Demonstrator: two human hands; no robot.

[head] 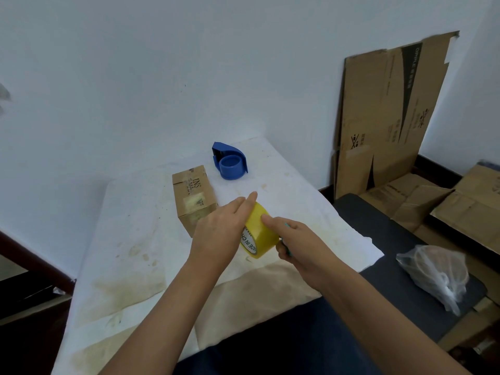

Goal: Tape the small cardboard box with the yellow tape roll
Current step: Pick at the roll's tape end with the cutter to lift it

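A yellow tape roll (260, 231) is held between both hands above the white-covered table (130, 239). My left hand (219, 231) grips its left side, fingers stretched over the top. My right hand (300, 244) holds its right side, the index finger lying on the yellow band; a thin teal object shows in this hand too. The small cardboard box (193, 197) lies on the table just left of and behind my left hand, flaps down, apart from the roll.
A blue tape dispenser (230, 162) sits behind the box near the wall. Flattened cardboard sheets (384, 117) lean on the wall at right, with more cardboard on the floor. A plastic bag (435, 274) lies on a dark surface to the right.
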